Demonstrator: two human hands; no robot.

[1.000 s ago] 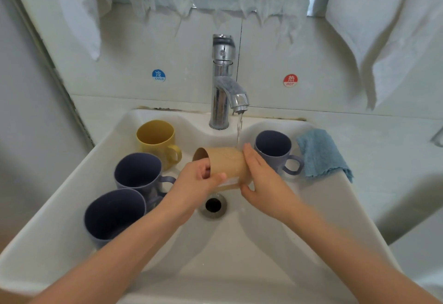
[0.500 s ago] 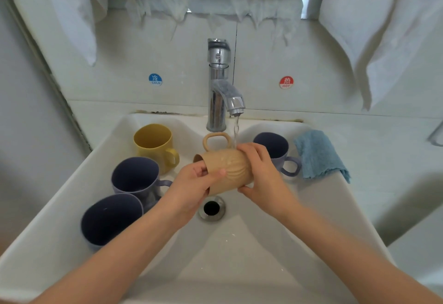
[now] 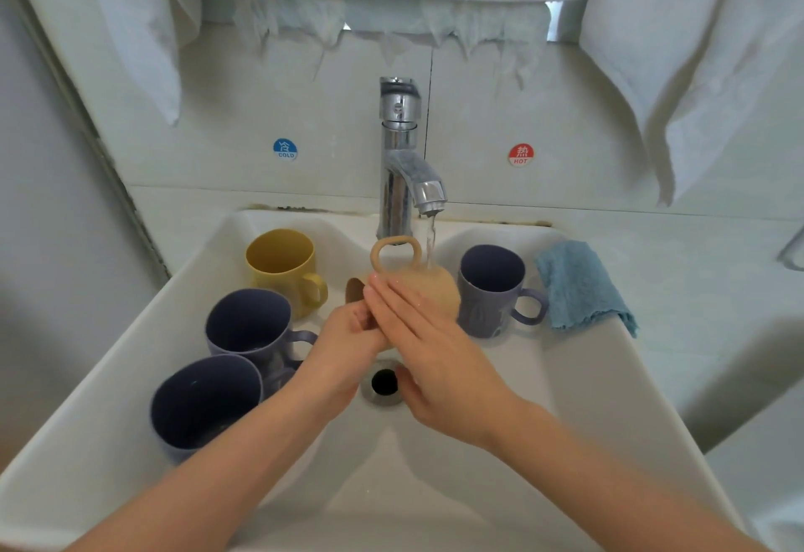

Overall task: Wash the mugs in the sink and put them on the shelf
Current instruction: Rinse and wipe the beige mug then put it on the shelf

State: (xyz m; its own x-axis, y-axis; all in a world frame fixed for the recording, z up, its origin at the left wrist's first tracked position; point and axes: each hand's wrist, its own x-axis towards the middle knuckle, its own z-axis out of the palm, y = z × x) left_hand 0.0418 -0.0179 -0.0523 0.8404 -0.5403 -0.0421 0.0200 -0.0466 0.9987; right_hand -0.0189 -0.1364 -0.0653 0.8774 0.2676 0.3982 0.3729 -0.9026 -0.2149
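A tan mug point(image 3: 428, 286) lies on its side under the running faucet point(image 3: 402, 160), handle pointing up. My left hand point(image 3: 348, 338) grips its rim end. My right hand point(image 3: 430, 347) lies flat over its side with straight fingers. A yellow mug point(image 3: 283, 266) stands at the sink's back left. Two purple mugs point(image 3: 250, 325) point(image 3: 204, 403) stand along the left side, and a third purple mug point(image 3: 494, 286) stands at the right.
The white sink point(image 3: 565, 399) has its drain point(image 3: 385, 382) just below my hands. A blue cloth point(image 3: 578, 286) lies on the sink's right rim. White towels point(image 3: 696, 51) hang above the tiled wall, which carries cold and hot stickers.
The tan mug has been turned so its handle points up. My right hand slid from the mug's base across its side, fingers now straight over it.
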